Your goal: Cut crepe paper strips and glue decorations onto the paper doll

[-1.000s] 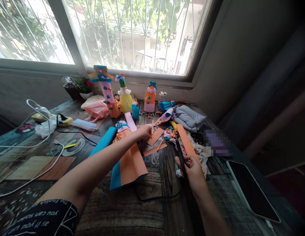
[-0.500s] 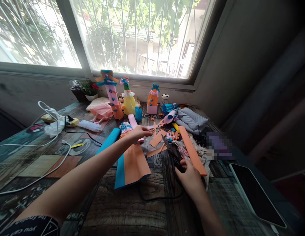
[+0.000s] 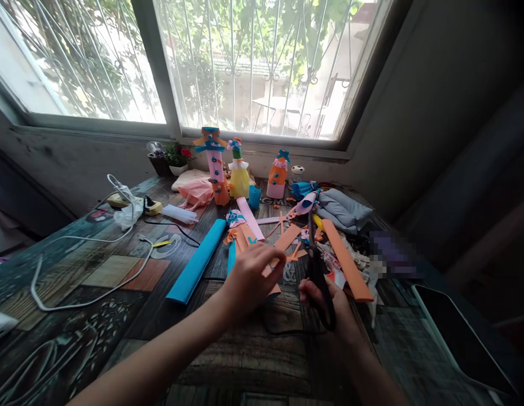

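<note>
In the middle of the table, my left hand is closed, thumb and fingertips together in a pinch. Whatever lies between those fingertips is too small or hidden to make out. My right hand grips a pair of black scissors, blades pointing up and away from me. Beneath and behind my left hand lies an orange and blue paper piece, partly covered by it. At its far end sits a pink and blue paper bow. Orange paper strips and small scraps lie just beyond my hands.
A blue crepe paper roll lies left, a folded orange paper length right. Paper-dressed figures stand near the window. A phone lies at the right edge. White cable and a power strip occupy the left side.
My left hand has drawn back toward me from the scraps, still pinched. The scissors have been raised in my right hand and point more steeply upward. The view has swung left.
</note>
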`<control>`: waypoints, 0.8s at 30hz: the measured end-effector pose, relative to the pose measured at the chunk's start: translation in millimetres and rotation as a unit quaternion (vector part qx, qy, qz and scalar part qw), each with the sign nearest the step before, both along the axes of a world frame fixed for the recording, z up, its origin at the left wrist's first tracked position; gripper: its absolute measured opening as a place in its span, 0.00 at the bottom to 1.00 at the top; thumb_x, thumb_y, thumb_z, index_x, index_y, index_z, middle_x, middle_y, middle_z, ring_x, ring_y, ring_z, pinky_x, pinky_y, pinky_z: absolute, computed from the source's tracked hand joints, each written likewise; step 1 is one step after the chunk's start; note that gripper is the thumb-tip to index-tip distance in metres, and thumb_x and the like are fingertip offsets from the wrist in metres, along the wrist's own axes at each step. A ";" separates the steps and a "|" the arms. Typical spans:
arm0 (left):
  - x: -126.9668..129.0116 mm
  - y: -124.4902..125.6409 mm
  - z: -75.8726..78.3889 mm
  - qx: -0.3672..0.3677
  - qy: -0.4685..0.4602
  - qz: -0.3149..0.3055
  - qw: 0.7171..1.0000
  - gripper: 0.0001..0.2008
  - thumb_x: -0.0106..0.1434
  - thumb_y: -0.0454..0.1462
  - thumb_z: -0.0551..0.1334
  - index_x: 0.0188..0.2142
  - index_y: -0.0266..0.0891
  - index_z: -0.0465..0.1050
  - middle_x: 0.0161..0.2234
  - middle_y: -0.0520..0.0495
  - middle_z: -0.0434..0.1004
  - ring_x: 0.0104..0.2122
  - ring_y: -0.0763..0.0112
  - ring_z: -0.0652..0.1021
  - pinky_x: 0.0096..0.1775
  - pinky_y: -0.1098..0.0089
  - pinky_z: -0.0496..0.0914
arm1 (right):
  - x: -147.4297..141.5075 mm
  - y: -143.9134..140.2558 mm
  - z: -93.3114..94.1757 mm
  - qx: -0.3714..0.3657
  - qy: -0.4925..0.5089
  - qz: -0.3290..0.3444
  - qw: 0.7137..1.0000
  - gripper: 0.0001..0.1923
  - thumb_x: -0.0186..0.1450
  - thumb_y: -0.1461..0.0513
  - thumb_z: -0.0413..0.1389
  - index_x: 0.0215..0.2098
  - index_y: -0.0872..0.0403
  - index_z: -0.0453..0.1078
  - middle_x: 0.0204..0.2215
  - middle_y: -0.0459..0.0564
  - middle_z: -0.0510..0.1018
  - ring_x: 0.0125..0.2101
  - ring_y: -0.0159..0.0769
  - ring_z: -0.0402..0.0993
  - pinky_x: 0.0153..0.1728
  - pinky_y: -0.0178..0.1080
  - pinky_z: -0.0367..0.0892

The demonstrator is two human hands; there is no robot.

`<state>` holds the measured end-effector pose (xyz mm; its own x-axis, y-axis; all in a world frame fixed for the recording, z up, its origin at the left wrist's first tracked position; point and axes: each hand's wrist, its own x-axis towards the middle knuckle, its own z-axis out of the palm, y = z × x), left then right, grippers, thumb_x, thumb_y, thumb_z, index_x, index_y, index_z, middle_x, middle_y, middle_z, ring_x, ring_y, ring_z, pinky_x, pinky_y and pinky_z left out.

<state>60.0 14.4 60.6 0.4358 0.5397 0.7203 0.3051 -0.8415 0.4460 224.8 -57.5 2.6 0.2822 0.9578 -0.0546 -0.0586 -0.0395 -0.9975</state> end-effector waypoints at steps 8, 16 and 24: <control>2.4 -29.3 -29.1 0.045 0.049 -0.074 0.995 0.05 0.62 0.28 0.56 0.32 0.35 0.70 0.31 0.44 0.77 0.33 0.68 0.75 0.37 0.69 0.70 | -18.3 -10.6 2.3 0.069 0.198 0.046 0.977 0.09 0.55 0.59 0.63 0.31 0.54 0.70 0.23 0.43 0.73 0.24 0.30 0.65 0.28 0.34 0.62; -8.0 -47.7 -29.2 -0.308 -0.007 -0.079 0.948 0.05 0.58 0.34 0.62 0.36 0.36 0.73 0.32 0.47 0.78 0.32 0.70 0.76 0.35 0.73 0.69 | -17.6 -13.8 8.5 0.024 0.125 0.049 0.991 0.12 0.51 0.59 0.66 0.28 0.55 0.68 0.22 0.41 0.71 0.24 0.27 0.65 0.26 0.29 0.61; -9.9 -48.9 -33.7 -0.447 -0.003 -0.070 0.892 0.10 0.59 0.39 0.60 0.30 0.34 0.74 0.28 0.47 0.76 0.29 0.70 0.73 0.30 0.74 0.65 | -18.3 -13.0 7.6 0.019 0.070 0.085 0.994 0.15 0.49 0.58 0.67 0.29 0.55 0.66 0.23 0.41 0.71 0.25 0.29 0.65 0.27 0.31 0.62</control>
